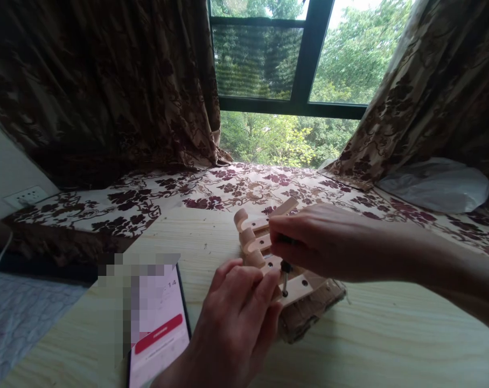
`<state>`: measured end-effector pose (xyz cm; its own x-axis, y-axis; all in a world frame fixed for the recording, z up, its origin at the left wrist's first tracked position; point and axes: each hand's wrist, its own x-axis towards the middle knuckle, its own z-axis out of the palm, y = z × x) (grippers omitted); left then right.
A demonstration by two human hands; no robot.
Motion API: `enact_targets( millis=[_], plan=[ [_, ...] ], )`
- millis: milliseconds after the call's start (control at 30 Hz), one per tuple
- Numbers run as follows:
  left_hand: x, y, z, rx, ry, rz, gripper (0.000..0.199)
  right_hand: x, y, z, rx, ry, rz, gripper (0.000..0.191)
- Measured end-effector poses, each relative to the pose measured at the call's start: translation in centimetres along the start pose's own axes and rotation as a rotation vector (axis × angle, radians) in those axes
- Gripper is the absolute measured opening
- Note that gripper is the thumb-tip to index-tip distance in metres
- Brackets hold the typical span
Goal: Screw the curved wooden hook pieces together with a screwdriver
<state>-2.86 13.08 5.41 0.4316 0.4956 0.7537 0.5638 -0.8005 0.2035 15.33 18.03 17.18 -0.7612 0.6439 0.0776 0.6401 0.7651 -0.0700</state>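
Note:
A light wooden piece with slats, dark screw holes and curved hooks along its left side rests on a brown, rough-edged block. My right hand is wrapped round the dark handle of a screwdriver, whose metal shaft points down into a hole in the nearest slat. The fingers of my left hand press on the near left end of the wooden piece, beside the screwdriver tip. Part of the handle and the far slats are hidden by my right hand.
A phone with a lit screen lies left of my left hand on the pale wooden table. Beyond are a ledge with flowered cloth, patterned curtains, a window and a clear plastic bag at the right.

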Motion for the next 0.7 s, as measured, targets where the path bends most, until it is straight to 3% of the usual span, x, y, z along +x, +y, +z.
enact_targets(
  millis=[267,467,700],
  plan=[
    [0.1,0.0,0.0,0.017,0.002,-0.006,0.038,0.4,-0.3,0.6,-0.070,0.041,0.055,0.026],
    [0.2,0.1,0.0,0.000,0.007,-0.017,0.038,-0.6,-0.6,0.3,0.059,0.038,-0.016,0.014],
    [0.1,0.1,0.2,0.029,0.024,0.005,0.041,0.4,0.4,1.8,0.008,0.086,0.144,0.028]
  ],
)
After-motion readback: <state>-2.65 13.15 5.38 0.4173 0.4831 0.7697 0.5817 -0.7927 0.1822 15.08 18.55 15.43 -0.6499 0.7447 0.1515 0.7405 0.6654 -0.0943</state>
